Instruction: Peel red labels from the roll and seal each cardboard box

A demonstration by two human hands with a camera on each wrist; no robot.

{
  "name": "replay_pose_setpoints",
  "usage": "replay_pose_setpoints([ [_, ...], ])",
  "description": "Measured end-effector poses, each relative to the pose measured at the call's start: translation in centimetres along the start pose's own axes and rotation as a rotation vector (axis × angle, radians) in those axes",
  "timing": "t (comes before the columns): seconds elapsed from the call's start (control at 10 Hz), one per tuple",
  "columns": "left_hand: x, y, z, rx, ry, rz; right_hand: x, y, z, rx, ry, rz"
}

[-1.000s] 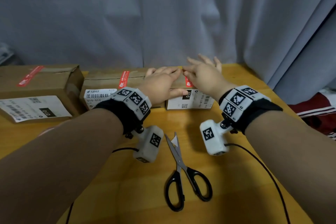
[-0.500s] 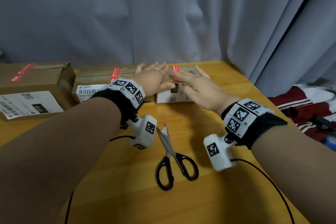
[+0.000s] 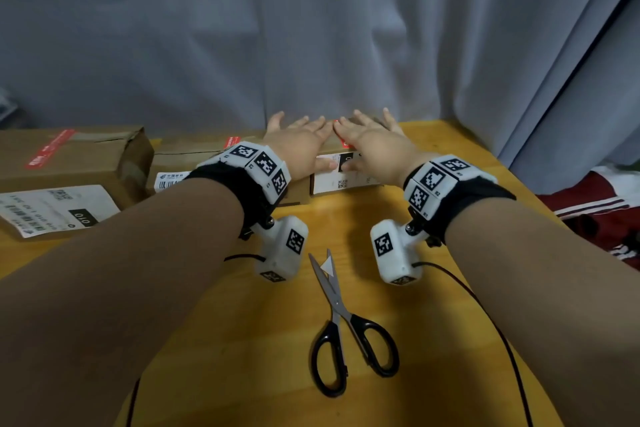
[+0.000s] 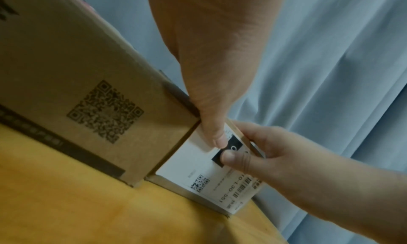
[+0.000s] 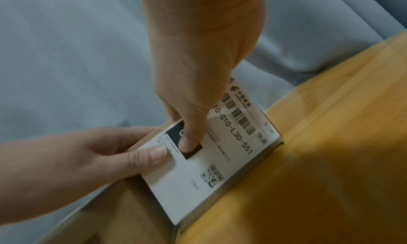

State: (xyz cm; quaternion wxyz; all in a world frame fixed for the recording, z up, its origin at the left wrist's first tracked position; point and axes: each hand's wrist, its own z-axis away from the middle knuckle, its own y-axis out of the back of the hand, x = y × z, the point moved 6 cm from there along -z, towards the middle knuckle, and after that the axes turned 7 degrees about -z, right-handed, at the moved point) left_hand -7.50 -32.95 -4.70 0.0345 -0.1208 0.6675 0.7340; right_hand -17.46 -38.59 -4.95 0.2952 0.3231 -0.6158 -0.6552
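Both hands flattened again over the small brown cardboard box (image 3: 346,177) with white shipping label, after lifting half a second back: left hand (image 3: 301,146) and right hand (image 3: 370,146) spread, fingers (image 3: 313,123) straight on top, thumbs pressing its front. Red seal label (image 3: 341,140) beneath the fingertips, apparently being smoothed down; black-handled scissors (image 3: 346,333) idle on desk (image 3: 242,340).

Brown boxes (image 3: 79,163); red labels (image 3: 48,151); black-handled scissors (image 3: 346,333)
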Motion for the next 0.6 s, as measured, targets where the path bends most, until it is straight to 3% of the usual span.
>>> replay_pose_setpoints([
  [0.2,-0.4,0.0,-0.6,-0.040,0.017,0.008,-0.7,0.5,1.3,0.208,0.110,-0.056],
  [0.3,0.0,0.1,-0.5,-0.051,0.032,0.003,-1.1,0.6,2.8,0.236,0.113,-0.086],
  [0.4,0.2,0.5,-0.2,-0.011,0.043,0.001,-1.0,0.7,3.4,0.220,0.062,-0.131],
  [0.6,-1.5,3.5,3.9,0.192,0.073,0.113,-1.9,4.0,4.9,0.385,-0.080,-0.380],
])
